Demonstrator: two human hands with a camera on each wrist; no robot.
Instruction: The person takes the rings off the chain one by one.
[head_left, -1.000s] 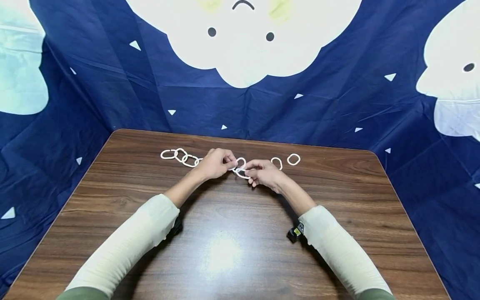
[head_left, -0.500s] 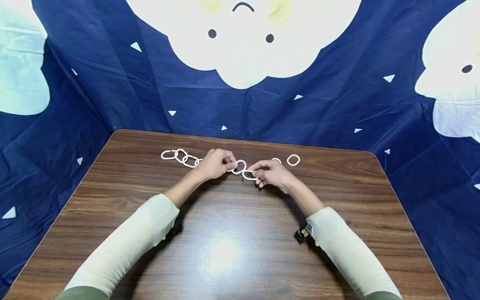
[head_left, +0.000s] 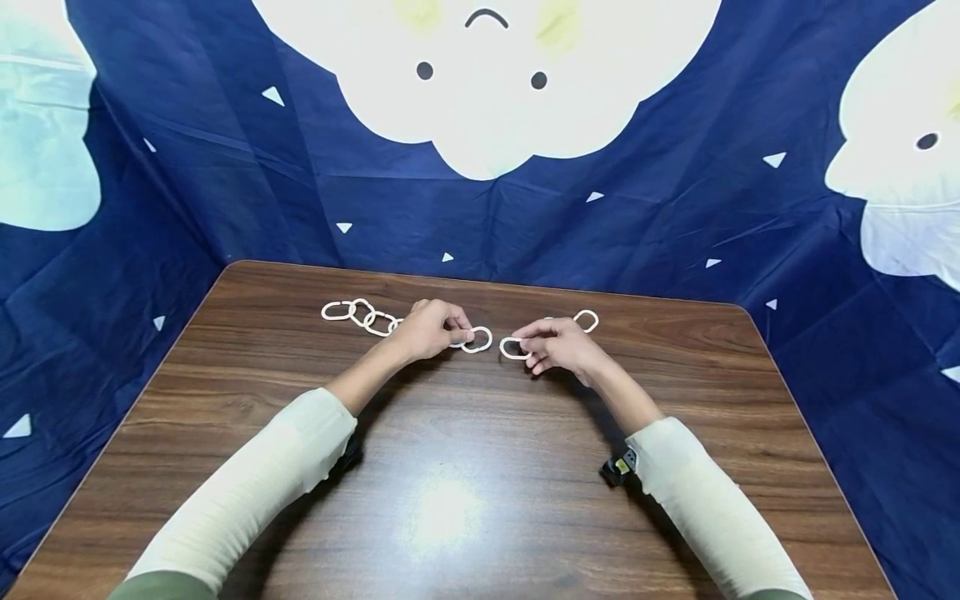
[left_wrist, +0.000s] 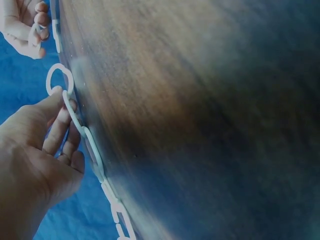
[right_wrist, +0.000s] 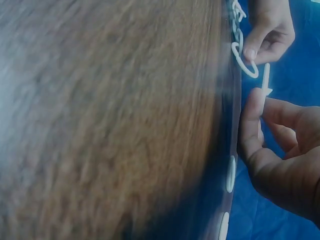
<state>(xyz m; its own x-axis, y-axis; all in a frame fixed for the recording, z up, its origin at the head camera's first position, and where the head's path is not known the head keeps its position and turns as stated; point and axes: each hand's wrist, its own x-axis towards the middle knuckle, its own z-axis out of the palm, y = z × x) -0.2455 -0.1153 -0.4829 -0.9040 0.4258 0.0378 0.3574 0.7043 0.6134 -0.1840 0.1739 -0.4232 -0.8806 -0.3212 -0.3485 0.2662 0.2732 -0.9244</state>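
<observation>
In the head view, a chain of white oval plastic links [head_left: 371, 320] lies along the far part of the table. My left hand [head_left: 431, 327] pinches it near its right end, partly covering it. The end link [head_left: 491, 340] sticks out to the right of those fingers; in the left wrist view, the chain [left_wrist: 75, 117] runs past the thumb and fingers. Between thumb and fingers, my right hand [head_left: 562, 344] pinches a separate white link [head_left: 513, 358], a short gap away from the chain. In the right wrist view, this link [right_wrist: 266, 75] appears edge-on.
A loose white link [head_left: 596, 322] lies beyond my right hand, and another [head_left: 550, 318] is mostly hidden behind it. The brown wood-grain table [head_left: 450, 417] ends just past the links. A blue cloth [head_left: 480, 217] with clouds hangs behind.
My right hand has moved to the right with its link, which overlapped the chain's end link before and is now apart from it. My left hand has stayed nearly still.
</observation>
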